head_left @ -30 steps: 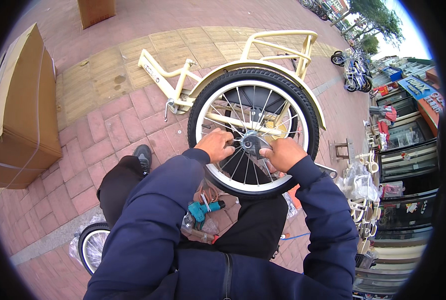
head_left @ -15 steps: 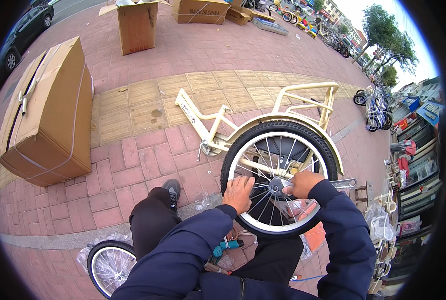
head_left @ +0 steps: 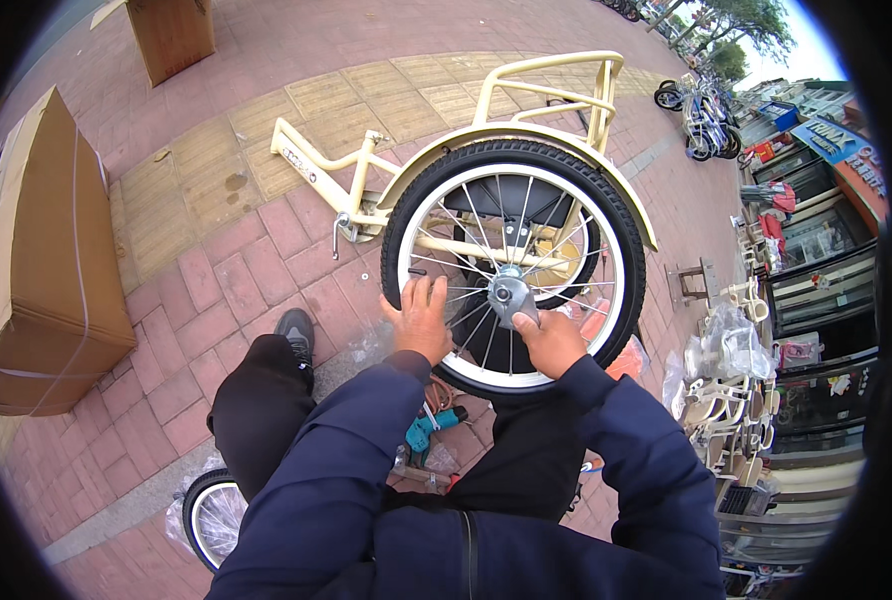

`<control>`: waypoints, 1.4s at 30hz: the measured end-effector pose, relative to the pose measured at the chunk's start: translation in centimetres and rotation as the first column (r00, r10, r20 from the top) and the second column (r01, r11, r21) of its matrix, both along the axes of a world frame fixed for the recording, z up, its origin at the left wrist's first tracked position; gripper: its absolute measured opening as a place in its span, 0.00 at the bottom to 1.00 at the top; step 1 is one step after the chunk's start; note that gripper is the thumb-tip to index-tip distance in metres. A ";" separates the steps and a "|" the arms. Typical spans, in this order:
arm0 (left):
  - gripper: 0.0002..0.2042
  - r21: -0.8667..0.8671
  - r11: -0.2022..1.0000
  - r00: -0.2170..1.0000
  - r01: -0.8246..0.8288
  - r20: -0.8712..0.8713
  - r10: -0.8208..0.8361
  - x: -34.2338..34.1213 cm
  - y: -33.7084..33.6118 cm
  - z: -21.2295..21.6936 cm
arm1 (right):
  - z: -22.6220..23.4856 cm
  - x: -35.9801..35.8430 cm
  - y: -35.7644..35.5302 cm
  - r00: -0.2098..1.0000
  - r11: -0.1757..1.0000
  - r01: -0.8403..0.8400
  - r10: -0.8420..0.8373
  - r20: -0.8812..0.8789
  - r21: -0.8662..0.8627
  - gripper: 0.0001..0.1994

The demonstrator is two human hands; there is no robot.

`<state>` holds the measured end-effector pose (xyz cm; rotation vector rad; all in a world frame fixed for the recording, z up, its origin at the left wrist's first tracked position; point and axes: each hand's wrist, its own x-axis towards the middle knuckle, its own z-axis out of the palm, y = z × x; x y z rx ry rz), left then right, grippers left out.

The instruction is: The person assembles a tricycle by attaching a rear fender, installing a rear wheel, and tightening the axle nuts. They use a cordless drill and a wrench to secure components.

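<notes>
Now the long spanner handle that stuck out beyond the right hand [head_left: 554, 342] half a second ago no longer shows; whether the sleeve hides it, I cannot tell. That hand is closed, thumb and fingers pinching a flat grey metal piece [head_left: 522, 305] at the hub [head_left: 505, 285] of the spoked wheel [head_left: 514, 150], which sits under the mudguard of the cream bicycle frame [head_left: 318, 172]. The left hand [head_left: 421, 325], close to the axle a second ago, lies over the rim's near-left side; I cannot tell whether it grips or merely rests. Work thus seems centred on the axle, the left hand probably steadying. As for containers, the strapped cardboard carton [head_left: 61, 250] at left hides its contents, as does the farther carton [head_left: 171, 40]; clear plastic film [head_left: 173, 515] lies around a smaller wheel [head_left: 201, 515], and a clear plastic bag [head_left: 734, 345] lies among cream-coloured parts [head_left: 704, 408]
</notes>
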<state>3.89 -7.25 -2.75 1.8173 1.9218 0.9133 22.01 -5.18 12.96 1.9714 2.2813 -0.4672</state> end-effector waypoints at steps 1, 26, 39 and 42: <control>0.38 0.056 0.998 1.000 -0.014 -0.009 0.014 0.0 0.1 0.0 | -2.4 -0.7 -1.6 0.983 0.987 0.146 -0.138 -0.123 0.059 0.29; 0.47 0.041 0.999 1.000 0.023 -0.008 -0.023 -0.3 0.4 -0.5 | 10.3 -4.4 7.4 0.800 0.913 -0.250 0.382 0.463 -0.322 0.26; 0.46 0.078 0.997 1.000 0.022 0.002 -0.023 -0.5 0.6 -0.5 | 8.8 -3.5 6.7 0.837 0.938 -0.217 0.322 0.443 -0.272 0.25; 0.46 0.051 0.999 0.999 0.020 0.030 -0.021 -0.5 0.4 -0.4 | 6.9 -1.4 5.0 0.955 0.968 -0.092 0.152 0.253 -0.235 0.25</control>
